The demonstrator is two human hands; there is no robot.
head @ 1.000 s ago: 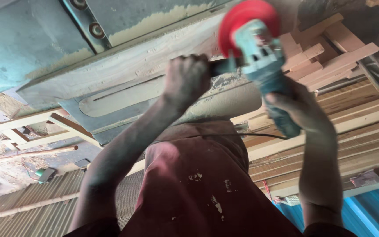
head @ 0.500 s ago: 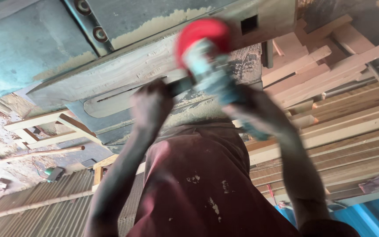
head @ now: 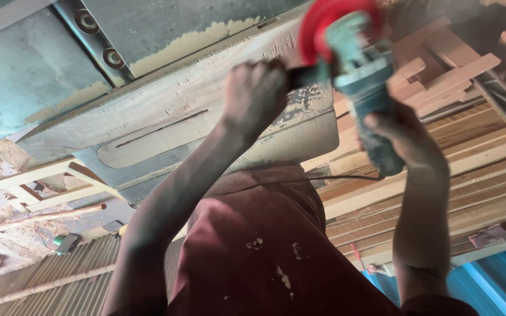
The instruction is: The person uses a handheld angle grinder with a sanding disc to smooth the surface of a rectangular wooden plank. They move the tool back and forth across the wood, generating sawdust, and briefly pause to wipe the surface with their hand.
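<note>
We see the teal angle grinder (head: pixel 363 82) at about one o'clock in the view, its red disc guard (head: pixel 329 26) at the top edge over the sawdust-covered table saw top (head: pixel 165 126). Our left hand (head: pixel 254 96) is fisted tight around the black side handle (head: pixel 306 75). Our right hand (head: pixel 402 137) wraps the grinder's body, fingers closed. Stacked timber battens (head: pixel 446 76) lie at two o'clock, beside the grinder.
</note>
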